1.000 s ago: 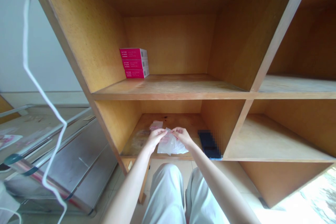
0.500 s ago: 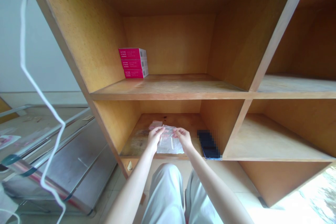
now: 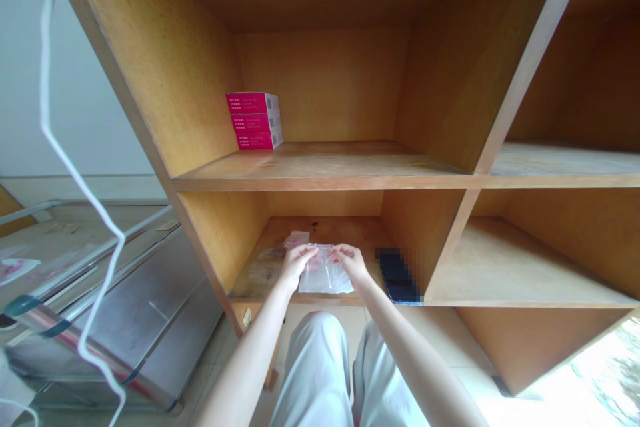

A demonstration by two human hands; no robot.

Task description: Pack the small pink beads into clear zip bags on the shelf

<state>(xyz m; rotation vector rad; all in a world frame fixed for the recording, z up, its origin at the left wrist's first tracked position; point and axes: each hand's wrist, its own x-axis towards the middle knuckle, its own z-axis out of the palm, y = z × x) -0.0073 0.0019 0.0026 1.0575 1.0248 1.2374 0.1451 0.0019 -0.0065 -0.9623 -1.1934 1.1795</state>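
Observation:
A clear plastic bag point(image 3: 325, 275) hangs between my two hands, just over the front of the lower shelf point(image 3: 260, 273). My left hand point(image 3: 296, 263) pinches its upper left edge. At the upper right edge, my right hand point(image 3: 351, 263) grips the bag between thumb and fingers. Behind my left hand lies another small clear packet with pink print point(image 3: 297, 237). Whether anything is inside the held bag I cannot make out.
A dark phone-like slab point(image 3: 400, 280), partly pixelated, lies right of my hands. Three pink boxes point(image 3: 255, 121) are stacked on the shelf above. To the left stand a metal cart point(image 3: 165, 300) and a hanging white cable point(image 3: 83, 187).
The bag's top edge has come down slightly and lies straighter between my hands. My hands stay in nearly the same place.

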